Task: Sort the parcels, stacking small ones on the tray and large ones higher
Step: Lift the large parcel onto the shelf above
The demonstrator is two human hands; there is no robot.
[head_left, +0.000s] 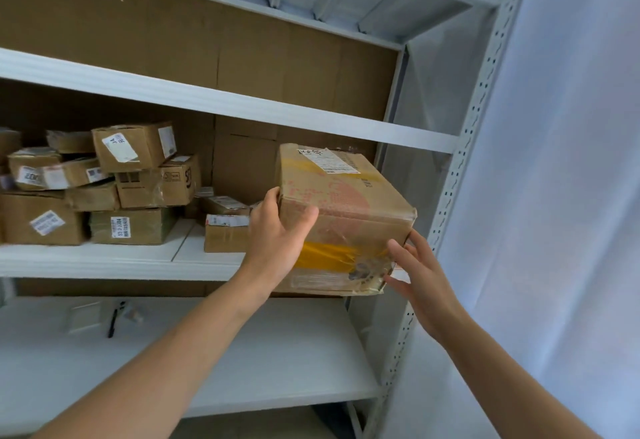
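Observation:
A large cardboard parcel point(346, 203) with yellow tape and a white label sits tilted at the right end of the middle shelf point(104, 262), its front overhanging the shelf edge. My left hand point(277, 241) grips its front left corner, thumb on the front face and fingers round the left side. My right hand point(422, 279) lies against the lower right corner with straight, spread fingers. A pile of small labelled parcels point(138, 175) fills the left half of the same shelf. One small parcel point(223, 234) stands just left of my left hand.
The upper shelf point(207, 99) above holds nothing visible, with brown cardboard lining its back. The lower shelf point(242, 352) carries a black pen point(112, 322) and small pale items at the left. A perforated grey upright point(460, 168) borders the rack on the right.

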